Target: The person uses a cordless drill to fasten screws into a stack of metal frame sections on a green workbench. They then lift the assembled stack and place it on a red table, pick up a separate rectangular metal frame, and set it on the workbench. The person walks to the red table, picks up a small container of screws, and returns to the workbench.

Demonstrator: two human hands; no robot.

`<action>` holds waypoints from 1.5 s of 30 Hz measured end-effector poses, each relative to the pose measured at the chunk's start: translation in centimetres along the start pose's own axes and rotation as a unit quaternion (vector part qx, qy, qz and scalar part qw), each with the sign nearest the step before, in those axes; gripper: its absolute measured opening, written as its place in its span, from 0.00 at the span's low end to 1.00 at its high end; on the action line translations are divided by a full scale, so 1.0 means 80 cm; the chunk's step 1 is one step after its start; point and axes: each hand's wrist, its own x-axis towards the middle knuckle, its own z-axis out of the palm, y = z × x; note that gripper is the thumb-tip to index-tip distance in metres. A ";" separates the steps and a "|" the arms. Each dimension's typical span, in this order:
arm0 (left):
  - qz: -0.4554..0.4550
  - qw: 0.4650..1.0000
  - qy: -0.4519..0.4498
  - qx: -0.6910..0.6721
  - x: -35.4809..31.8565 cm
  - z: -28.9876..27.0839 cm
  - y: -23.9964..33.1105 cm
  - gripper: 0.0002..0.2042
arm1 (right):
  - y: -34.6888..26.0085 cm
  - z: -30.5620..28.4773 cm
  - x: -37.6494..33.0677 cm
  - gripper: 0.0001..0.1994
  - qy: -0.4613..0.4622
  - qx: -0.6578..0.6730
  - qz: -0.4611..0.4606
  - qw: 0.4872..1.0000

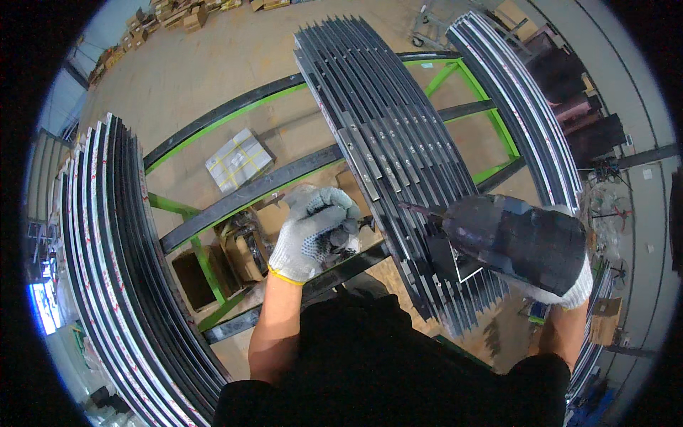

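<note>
My right hand (575,281), in a white knit glove, grips a dark power drill (516,238). The drill's thin bit points left, over a bundle of long dark metal profiles (348,67). Short grey metal plates (377,153) with small holes or screws lie in rows across the middle of these profiles. My left hand (309,235), gloved with blue grip dots on the palm, is held left of the bundle with its fingers curled closed. Whatever it may hold is hidden inside the fingers.
The profiles rest on a black and green rack (249,193). More profile stacks stand at the left (117,263) and far right (509,107). A grey package with yellow straps (239,160) lies beyond the middle bar. Cardboard boxes (193,19) sit on the far floor.
</note>
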 end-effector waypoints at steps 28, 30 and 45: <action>0.041 0.985 0.159 -0.051 0.092 0.036 -0.006 0.10 | 0.134 0.157 0.069 0.38 0.018 0.345 0.050 0.937; 0.023 0.988 0.113 -0.101 0.091 0.035 -0.003 0.10 | 0.124 0.155 0.080 0.38 0.026 0.320 0.033 0.947; 0.005 0.989 0.092 -0.114 0.079 0.032 0.025 0.10 | 0.084 0.140 0.119 0.28 -0.032 0.228 -0.043 0.972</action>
